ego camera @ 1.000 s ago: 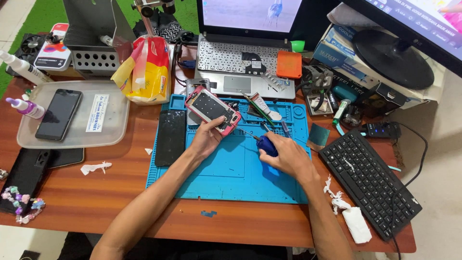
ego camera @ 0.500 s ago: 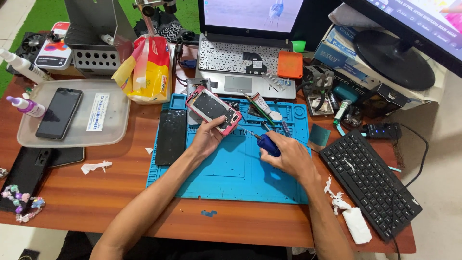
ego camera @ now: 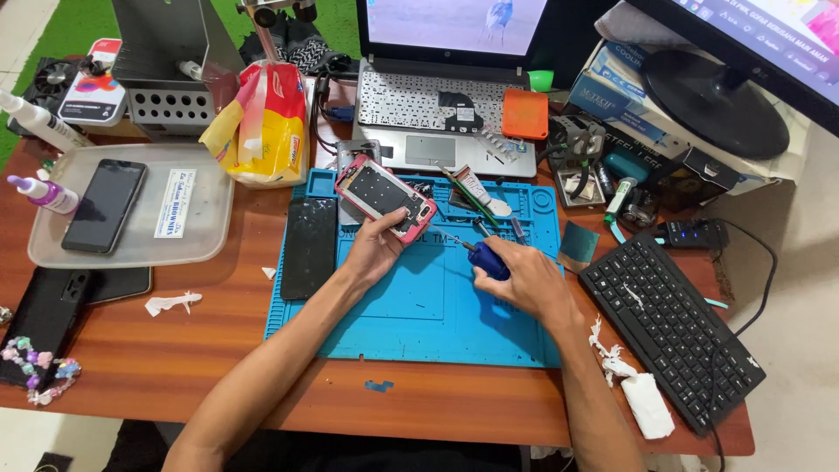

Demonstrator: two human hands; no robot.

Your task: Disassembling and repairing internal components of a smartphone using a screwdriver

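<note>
Two hands, left (ego camera: 371,249) gripping opened pink-framed phone (ego camera: 385,197), right (ego camera: 524,284) round blue-handled screwdriver (ego camera: 487,259)

Reddish wooden desk (ego camera: 218,358), with a blue work mat (ego camera: 419,315) spread under the fingers. Left of the fingers, a clear tray (ego camera: 205,218); right, a black keyboard (ego camera: 673,328). Near it, possibly crumpled tissue (ego camera: 642,406).

phone (ego camera: 385,197) on mat (ego camera: 419,306), keyboard (ego camera: 673,328) right
</note>
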